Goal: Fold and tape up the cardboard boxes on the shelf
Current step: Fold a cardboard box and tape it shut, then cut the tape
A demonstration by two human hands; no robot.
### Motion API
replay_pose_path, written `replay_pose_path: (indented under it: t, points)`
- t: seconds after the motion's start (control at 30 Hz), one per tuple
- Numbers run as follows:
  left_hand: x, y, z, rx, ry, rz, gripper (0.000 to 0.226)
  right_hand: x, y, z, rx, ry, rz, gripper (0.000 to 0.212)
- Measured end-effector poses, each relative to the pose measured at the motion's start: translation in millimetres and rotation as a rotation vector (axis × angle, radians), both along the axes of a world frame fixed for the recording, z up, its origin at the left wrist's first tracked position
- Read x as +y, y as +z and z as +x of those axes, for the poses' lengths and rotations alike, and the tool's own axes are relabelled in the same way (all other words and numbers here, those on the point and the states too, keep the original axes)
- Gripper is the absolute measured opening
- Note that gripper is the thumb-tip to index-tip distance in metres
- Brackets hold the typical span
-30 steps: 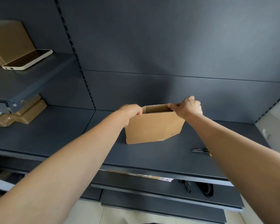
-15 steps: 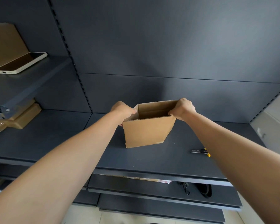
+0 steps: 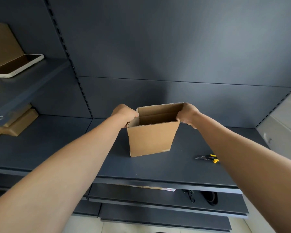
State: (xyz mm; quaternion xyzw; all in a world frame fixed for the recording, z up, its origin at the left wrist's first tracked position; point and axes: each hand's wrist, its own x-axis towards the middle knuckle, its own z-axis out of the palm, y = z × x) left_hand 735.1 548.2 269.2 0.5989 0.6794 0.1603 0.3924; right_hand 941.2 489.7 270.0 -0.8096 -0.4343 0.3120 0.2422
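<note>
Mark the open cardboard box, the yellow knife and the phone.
cardboard box [image 3: 151,140]: head view, front panel.
yellow knife [image 3: 207,158]: head view, middle of its body.
phone [image 3: 16,65]: head view, middle of the screen.

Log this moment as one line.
box: upright on shelf, top open | left hand: grips left rim | right hand: grips right rim

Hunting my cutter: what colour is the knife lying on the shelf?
The utility knife is black with yellow; head view.
</note>
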Motion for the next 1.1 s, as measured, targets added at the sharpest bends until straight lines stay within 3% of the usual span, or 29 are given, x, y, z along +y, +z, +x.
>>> replay_pose_path:
  t: [0.17,0.3,0.47,0.67,0.87,0.97,1.1]
  points:
    - [6,-2,-4,-0.112,0.092,-0.023,0.031,-2,0,1,-0.005,0.063,0.006,0.025]
    - [7,-3,-3,-0.191,0.141,-0.023,0.030,-6,3,1,-0.073,0.115,-0.001,0.045]
    - [6,-3,3,-0.192,0.155,0.024,0.026,-12,1,3,-0.057,0.099,0.000,0.049]
    - [-2,-3,6,-0.137,0.158,0.088,0.042,-16,-2,-1,-0.026,0.081,0.017,0.056]
    - [-3,2,1,-0.199,0.104,0.008,0.038,-22,-4,-3,-0.122,0.082,-0.069,0.068]
    - [-7,2,-2,-0.241,0.090,0.013,0.032,-23,-4,0,-0.061,0.075,-0.062,0.070]
    - [-8,1,-5,-0.333,0.095,-0.016,0.028,-30,-6,9,0.222,0.036,0.004,0.063]
